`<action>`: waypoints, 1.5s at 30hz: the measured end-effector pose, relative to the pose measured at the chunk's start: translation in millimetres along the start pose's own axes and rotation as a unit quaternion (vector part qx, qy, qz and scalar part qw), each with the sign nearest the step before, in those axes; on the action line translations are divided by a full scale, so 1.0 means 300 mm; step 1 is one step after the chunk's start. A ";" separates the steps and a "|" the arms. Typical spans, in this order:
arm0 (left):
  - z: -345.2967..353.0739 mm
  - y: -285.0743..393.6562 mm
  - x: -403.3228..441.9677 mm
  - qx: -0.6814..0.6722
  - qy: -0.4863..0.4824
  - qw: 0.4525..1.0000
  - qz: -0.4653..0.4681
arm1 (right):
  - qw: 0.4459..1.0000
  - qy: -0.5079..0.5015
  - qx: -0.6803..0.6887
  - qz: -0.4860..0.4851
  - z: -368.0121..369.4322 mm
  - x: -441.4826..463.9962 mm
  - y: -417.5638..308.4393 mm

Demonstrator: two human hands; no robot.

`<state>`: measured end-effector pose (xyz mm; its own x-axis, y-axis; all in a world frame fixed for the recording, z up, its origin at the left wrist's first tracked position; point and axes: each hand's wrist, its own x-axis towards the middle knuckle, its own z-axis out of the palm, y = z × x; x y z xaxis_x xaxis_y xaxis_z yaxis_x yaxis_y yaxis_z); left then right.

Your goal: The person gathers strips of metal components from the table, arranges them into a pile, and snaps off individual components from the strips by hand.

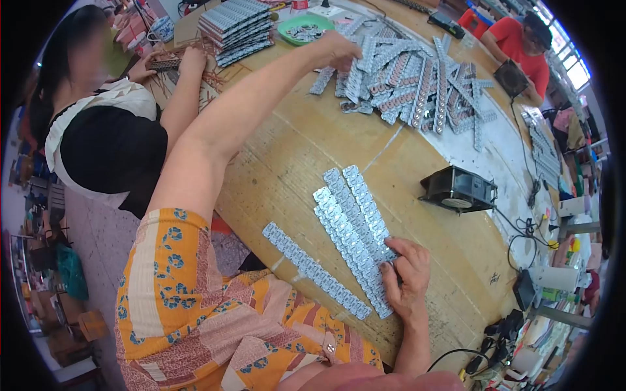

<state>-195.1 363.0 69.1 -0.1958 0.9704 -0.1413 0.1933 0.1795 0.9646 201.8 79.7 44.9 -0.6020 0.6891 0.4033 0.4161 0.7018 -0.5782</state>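
Note:
My left hand (pixel 338 52) reaches across to the far pile of silvery strips (pixel 417 81). Its fingers are curled down on a strip at the pile's left edge; the fingertips are partly hidden. Close to me, my right hand (pixel 407 270) has thumb and fingers around the near part of a small group of embossed silvery metal strips (pixel 355 231), which lie side by side and partly overlap. A separate strip (pixel 316 270) lies apart, slanting to the left of that group. Some strips in the pile carry copper-coloured round parts.
A black fan (pixel 458 189) stands right of the strips, its cable trailing right. Stacked strips (pixel 237 29) and a green tray (pixel 305 29) of small parts sit at the far left. One person works on the left; another, in red (pixel 535 58), at far right.

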 end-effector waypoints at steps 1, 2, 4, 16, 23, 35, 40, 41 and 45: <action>-0.006 -0.003 -0.010 -0.012 0.001 1.000 0.004 | 1.000 -0.001 0.001 0.002 0.000 0.001 0.002; -0.017 -0.006 -0.021 -0.024 0.004 1.000 0.008 | 1.000 -0.002 0.002 0.004 0.003 -0.001 0.002; -0.031 -0.005 -0.063 -0.065 -0.016 0.997 0.027 | 1.000 -0.002 -0.001 0.005 0.004 0.000 0.004; 0.025 0.017 -0.327 -0.143 -0.115 0.978 0.096 | 1.000 -0.007 0.010 0.024 0.004 -0.001 -0.005; 0.040 0.075 -0.479 -0.115 -0.128 0.979 0.113 | 1.000 -0.004 0.006 0.019 0.004 -0.006 0.000; 0.188 0.017 -0.805 -0.145 0.002 0.975 0.171 | 0.967 0.093 0.205 0.117 -0.036 -0.045 -0.032; 0.323 -0.044 -1.016 -0.148 -0.086 0.979 0.111 | 0.873 0.119 0.429 0.199 -0.041 -0.023 -0.075; 0.345 -0.053 -1.049 -0.121 -0.114 0.979 0.116 | 0.883 0.109 0.414 0.192 -0.052 -0.024 -0.076; 0.364 -0.040 -1.113 -0.019 -0.233 0.958 0.166 | 0.920 0.136 0.335 0.150 -0.081 -0.049 -0.074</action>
<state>-27.0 54.5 80.5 0.3228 0.9412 0.0995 0.1339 -0.1495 0.9797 217.9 58.5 69.0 -0.2980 0.9175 0.2635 -0.0330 0.2659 -0.9634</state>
